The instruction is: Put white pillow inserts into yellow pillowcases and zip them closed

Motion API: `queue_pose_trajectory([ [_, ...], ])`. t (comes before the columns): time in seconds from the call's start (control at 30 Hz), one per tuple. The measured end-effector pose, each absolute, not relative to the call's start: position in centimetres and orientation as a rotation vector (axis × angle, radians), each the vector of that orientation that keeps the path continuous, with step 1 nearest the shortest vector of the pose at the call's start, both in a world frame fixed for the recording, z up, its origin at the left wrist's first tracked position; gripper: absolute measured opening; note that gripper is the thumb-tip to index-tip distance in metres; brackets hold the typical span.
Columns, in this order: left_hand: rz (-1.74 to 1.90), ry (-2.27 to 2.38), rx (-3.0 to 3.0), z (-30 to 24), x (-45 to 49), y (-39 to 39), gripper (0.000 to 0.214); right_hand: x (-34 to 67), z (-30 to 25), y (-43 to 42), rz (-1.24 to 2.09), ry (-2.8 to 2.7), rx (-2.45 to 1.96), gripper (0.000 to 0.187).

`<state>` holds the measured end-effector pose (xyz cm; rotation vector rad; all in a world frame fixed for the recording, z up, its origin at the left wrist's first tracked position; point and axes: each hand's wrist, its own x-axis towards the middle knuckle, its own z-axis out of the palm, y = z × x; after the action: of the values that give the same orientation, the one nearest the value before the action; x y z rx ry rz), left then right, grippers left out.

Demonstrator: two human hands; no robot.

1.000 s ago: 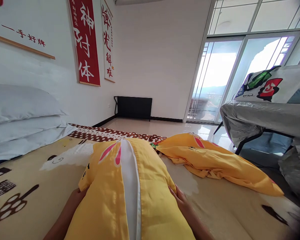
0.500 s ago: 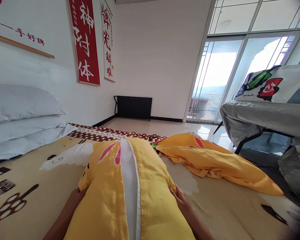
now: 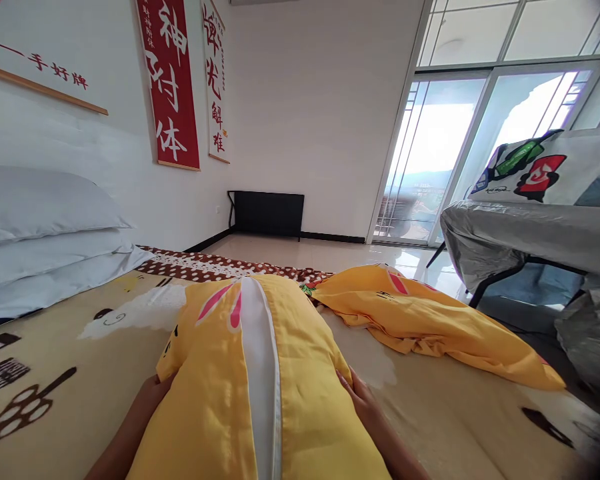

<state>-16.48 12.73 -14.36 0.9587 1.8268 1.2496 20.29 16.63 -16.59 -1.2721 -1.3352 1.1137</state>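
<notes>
A stuffed yellow pillow (image 3: 300,373) lies on the bed in front of me, its cover split along the top so a white strip of the inner pillow (image 3: 260,353) shows. My left hand (image 3: 153,393) presses against its left side. My right hand (image 3: 360,400) lies flat against its right side, fingers stretched out along the cloth. Most of the left fingers are hidden under the pillow's edge. A second, flat yellow pillowcase (image 3: 430,320) lies to the right on the bed.
The bed has a beige printed sheet (image 3: 70,373). White pillows (image 3: 45,227) are stacked at the left by the wall. A chair draped in grey plastic (image 3: 520,240) stands at the right. Glass sliding doors (image 3: 430,153) and a black low stand (image 3: 267,213) are at the far end.
Nothing has moved on the bed; both hands stay on the pillow's sides. The view has tilted very slightly.
</notes>
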Motion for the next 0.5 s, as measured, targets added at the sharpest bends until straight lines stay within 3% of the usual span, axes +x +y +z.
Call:
queue_pose_trajectory([
  [0.5,1.267,1.725,0.913,-14.6,-17.0,13.4,0.016,19.8,-18.0,17.7,1.009,-1.450,-1.270,0.069],
])
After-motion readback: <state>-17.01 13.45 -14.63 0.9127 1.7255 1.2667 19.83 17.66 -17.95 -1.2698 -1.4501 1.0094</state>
